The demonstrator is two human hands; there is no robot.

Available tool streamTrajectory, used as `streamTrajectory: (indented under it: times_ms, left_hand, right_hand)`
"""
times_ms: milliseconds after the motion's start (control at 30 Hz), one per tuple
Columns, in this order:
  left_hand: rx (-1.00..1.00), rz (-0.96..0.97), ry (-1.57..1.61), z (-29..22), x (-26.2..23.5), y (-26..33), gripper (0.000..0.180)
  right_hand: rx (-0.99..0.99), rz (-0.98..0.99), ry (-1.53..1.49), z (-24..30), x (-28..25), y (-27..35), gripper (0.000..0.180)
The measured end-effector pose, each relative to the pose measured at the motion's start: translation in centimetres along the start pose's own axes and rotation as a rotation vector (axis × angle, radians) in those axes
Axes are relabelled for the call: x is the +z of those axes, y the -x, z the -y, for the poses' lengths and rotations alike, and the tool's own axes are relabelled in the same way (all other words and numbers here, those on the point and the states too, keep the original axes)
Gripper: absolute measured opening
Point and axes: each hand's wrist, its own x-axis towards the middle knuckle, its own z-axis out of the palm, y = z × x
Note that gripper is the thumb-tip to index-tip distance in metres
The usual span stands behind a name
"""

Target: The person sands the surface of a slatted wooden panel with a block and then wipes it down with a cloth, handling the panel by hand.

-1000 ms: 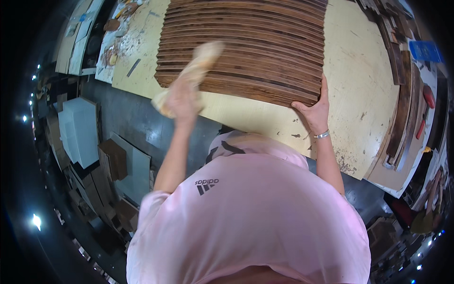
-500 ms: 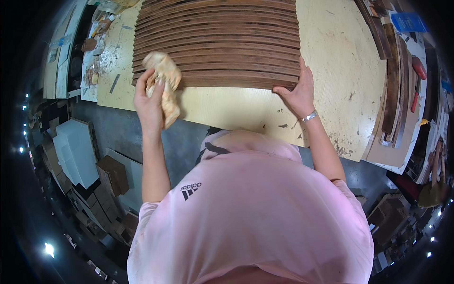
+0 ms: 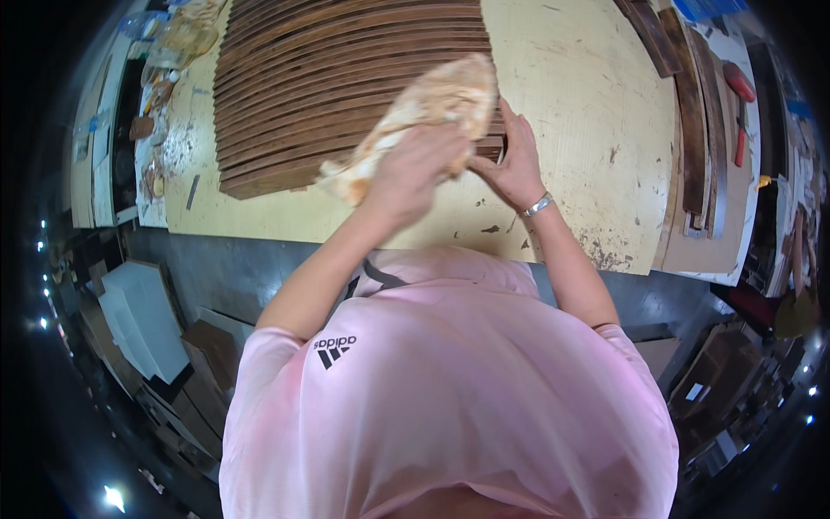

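A row of dark brown wooden slats (image 3: pixel 337 112) lies side by side on a pale yellow table (image 3: pixel 579 130), narrow gaps between them. My left hand (image 3: pixel 411 173) reaches across toward the slats' near right corner, closed on a crumpled, stained cream cloth (image 3: pixel 450 95). The cloth lies over the near slats and is smeared by motion, as is the hand; some of its fingers are hidden. At the right end of the slats, my right hand (image 3: pixel 516 160) grips the near corner, its thumb on the front side and its fingers along the ends. A silver bracelet (image 3: pixel 538 205) circles that wrist.
Long brown boards (image 3: pixel 692 130) lie along the table's right side, beside a red-handled tool (image 3: pixel 739 82). At the far left stand clear plastic containers (image 3: pixel 181 43) amid clutter. A small grey strip (image 3: pixel 193 192) rests left of the slats. Dark stains mark the tabletop.
My left hand has swept the cloth from the slats' left end to the near right corner. The slats appear farther left and tilted as the view shifted; my right hand stays at their end.
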Motion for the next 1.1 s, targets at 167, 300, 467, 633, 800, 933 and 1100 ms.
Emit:
streamTrajectory:
  times_ms: [167,300,467,633,800,933,1100]
  left_hand:
    - [-0.136,-0.057,-0.115,1.4,-2.0,3.1,0.052]
    - [-0.119,-0.061,-0.167,1.2,-1.7,3.2,0.053]
    - [-0.144,-0.051,-0.094,1.5,-1.9,3.1,0.059]
    - [-0.303,-0.269,0.188,0.4,-2.2,1.1,0.045]
    - [-0.007,0.017,-0.098,-1.4,-0.3,-4.2,0.051]
    - [-0.018,0.23,-0.29,-0.1,-1.6,-1.6,0.062]
    - [0.012,0.183,-0.304,0.2,-0.2,-1.7,0.064]
  right_hand:
    - [0.148,-0.119,-0.387,0.0,-0.8,-0.3,0.043]
    - [0.323,-0.093,-0.631,-0.4,-1.1,-1.0,0.027]
    - [0.255,-0.094,-0.682,-1.0,-1.7,-0.9,0.021]
    - [0.27,-0.038,-0.597,-1.4,-2.2,-0.7,0.03]
    - [0.026,0.043,-0.27,0.1,-1.4,0.4,0.082]
    - [-0.103,0.045,0.326,0.2,-0.9,0.0,0.102]
    - [-0.197,-0.047,0.383,-0.6,-0.5,0.4,0.096]
